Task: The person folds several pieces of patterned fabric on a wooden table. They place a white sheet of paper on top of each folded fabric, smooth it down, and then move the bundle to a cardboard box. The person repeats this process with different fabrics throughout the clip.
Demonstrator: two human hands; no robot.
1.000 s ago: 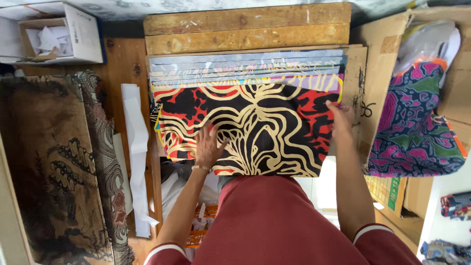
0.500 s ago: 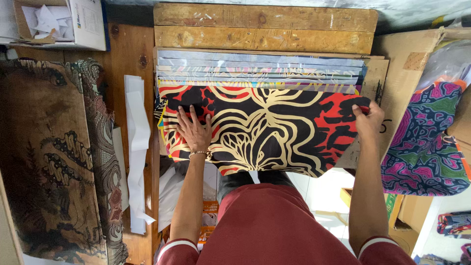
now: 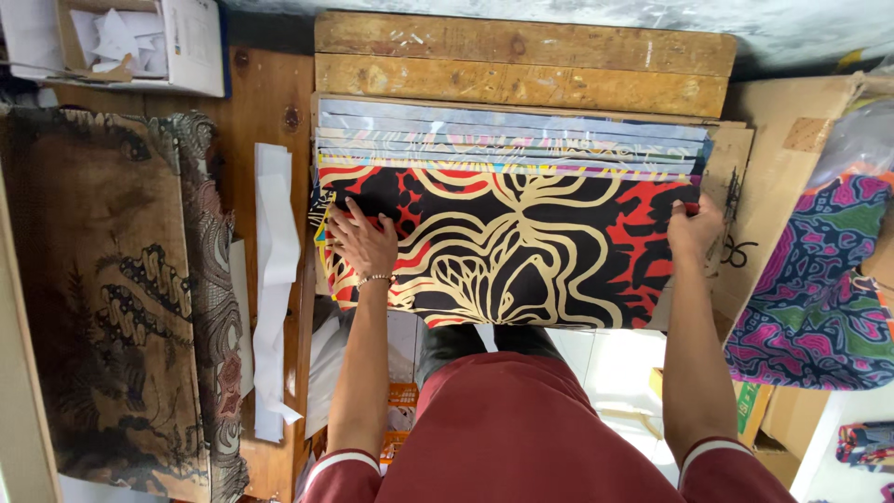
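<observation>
A folded cloth (image 3: 521,247) in black, red and gold swirls lies on top of a stepped stack of folded patterned cloths (image 3: 507,144) on a wooden bench. My left hand (image 3: 361,242) rests flat on the cloth's left part, fingers spread, a thin bracelet at the wrist. My right hand (image 3: 694,228) pinches the cloth's right edge near its upper corner. The cloth's near edge hangs over the bench toward my red shorts.
Wooden planks (image 3: 521,61) run behind the stack. A brown batik cloth (image 3: 112,298) lies at left, white paper strips (image 3: 275,279) beside it. A white box of paper scraps (image 3: 140,42) sits far left. A cardboard box (image 3: 773,196) and purple patterned cloth (image 3: 819,289) stand at right.
The top cloth has been drawn up and squared over the stack. My left hand slid to the cloth's left side; my right hand took hold of the right edge.
</observation>
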